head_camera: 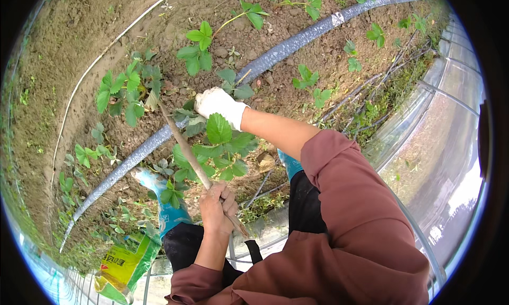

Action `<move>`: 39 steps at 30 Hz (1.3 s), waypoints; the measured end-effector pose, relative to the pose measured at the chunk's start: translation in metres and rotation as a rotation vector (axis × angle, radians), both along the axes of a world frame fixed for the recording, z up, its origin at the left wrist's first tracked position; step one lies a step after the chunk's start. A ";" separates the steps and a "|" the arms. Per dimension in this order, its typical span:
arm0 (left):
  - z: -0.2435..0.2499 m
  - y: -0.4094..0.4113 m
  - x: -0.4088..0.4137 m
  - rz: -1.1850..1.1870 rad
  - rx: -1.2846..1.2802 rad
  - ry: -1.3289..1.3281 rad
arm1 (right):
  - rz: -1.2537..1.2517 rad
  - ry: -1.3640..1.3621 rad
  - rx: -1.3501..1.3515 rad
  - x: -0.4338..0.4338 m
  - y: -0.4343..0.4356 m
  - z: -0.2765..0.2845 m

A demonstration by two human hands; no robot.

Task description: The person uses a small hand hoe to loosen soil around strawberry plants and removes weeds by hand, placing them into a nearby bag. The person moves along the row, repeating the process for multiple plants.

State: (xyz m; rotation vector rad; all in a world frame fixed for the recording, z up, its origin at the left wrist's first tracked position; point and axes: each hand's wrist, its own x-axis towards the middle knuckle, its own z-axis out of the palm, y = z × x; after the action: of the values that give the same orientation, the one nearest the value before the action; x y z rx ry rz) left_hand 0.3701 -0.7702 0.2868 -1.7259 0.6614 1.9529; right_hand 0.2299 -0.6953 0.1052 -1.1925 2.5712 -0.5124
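Observation:
My bare left hand (218,207) is closed round a wooden stick (187,150), which slants up and left to the soil beside a leafy strawberry plant (123,88). The stick's far tip is hidden by leaves. My right hand (218,105), in a white glove, is down at the soil among strawberry leaves, over the grey drip hose (278,54). Its fingertips are hidden, so whether it grips anything does not show. Below it, a larger strawberry plant (222,150) stands between my arms.
Several more strawberry plants (199,46) grow along the hose. A thin white line (81,80) runs across the soil at left. My blue boots (171,213) stand near the plants. A green and yellow bag (125,265) lies lower left; clear plastic sheeting (433,118) is at right.

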 end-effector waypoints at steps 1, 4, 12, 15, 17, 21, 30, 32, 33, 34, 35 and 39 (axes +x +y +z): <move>-0.001 0.000 0.001 -0.002 -0.006 0.010 | -0.013 -0.039 0.055 0.007 0.003 0.003; -0.001 0.002 0.001 -0.001 -0.010 0.002 | -0.248 0.157 0.178 -0.014 0.021 -0.003; 0.006 0.004 -0.002 -0.022 0.007 0.005 | -0.417 0.267 0.435 -0.077 0.047 -0.031; 0.009 -0.001 -0.002 0.028 0.017 0.062 | -0.219 0.167 0.340 -0.070 0.052 -0.029; 0.014 0.000 -0.003 0.070 -0.032 0.071 | -0.046 0.064 0.288 -0.043 0.041 -0.010; 0.023 0.005 -0.004 0.190 -0.175 0.078 | 0.088 -0.028 0.338 -0.011 0.020 0.025; 0.026 -0.037 -0.008 0.523 -0.257 0.097 | 0.294 0.204 0.229 0.018 -0.117 0.024; 0.028 -0.045 -0.007 0.577 -0.232 0.106 | 0.296 0.340 0.316 0.008 -0.134 0.005; 0.027 -0.049 -0.004 0.604 -0.223 0.104 | 0.260 0.338 0.307 0.005 -0.143 0.001; 0.026 -0.052 -0.003 0.614 -0.215 0.101 | 0.158 0.432 0.439 0.005 -0.152 -0.010; 0.026 -0.055 -0.002 0.625 -0.212 0.104 | 0.132 0.379 0.473 0.003 -0.152 -0.017; 0.033 -0.074 0.000 0.682 -0.210 0.080 | 0.172 0.412 0.469 0.004 -0.163 -0.009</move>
State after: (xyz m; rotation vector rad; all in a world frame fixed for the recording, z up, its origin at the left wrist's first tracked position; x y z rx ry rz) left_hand 0.3703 -0.8440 0.3198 -2.2191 0.3265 2.4763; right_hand 0.2335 -0.8582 0.0963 -1.4277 2.6478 0.3974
